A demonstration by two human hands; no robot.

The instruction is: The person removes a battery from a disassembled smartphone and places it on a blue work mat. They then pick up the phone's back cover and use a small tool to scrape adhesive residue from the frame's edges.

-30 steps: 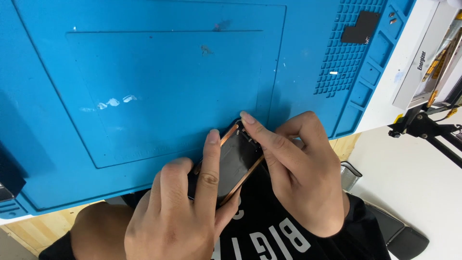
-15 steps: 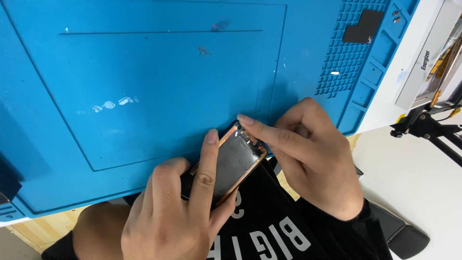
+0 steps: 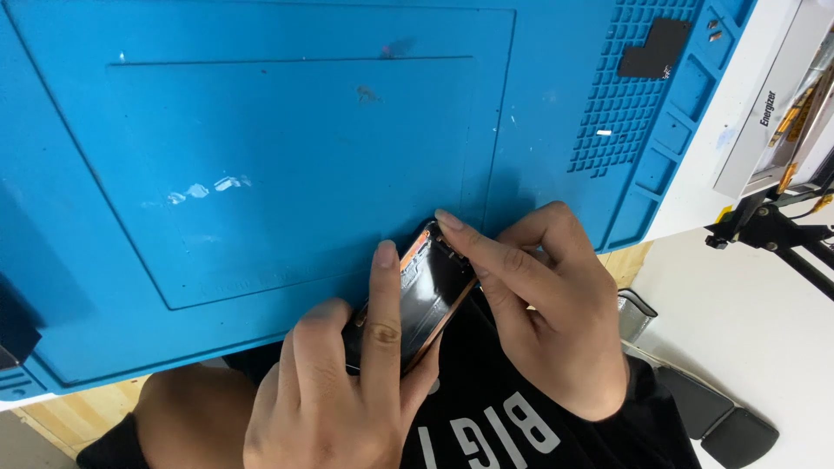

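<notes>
Over 1 blue mat (image 3: 261, 174), 2 hands (image 3: 339, 399) (image 3: 547, 321), 1 phone (image 3: 426, 300)

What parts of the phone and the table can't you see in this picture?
- Phone: its lower end is hidden under the left hand, head view.
- Phone's top corner: covered by the right hand fingertip.
- Small dark part on the blue mat: too small to identify.
- Mat's left end: cut off by the frame edge.
- Tripod: cut off at the right edge.
</notes>
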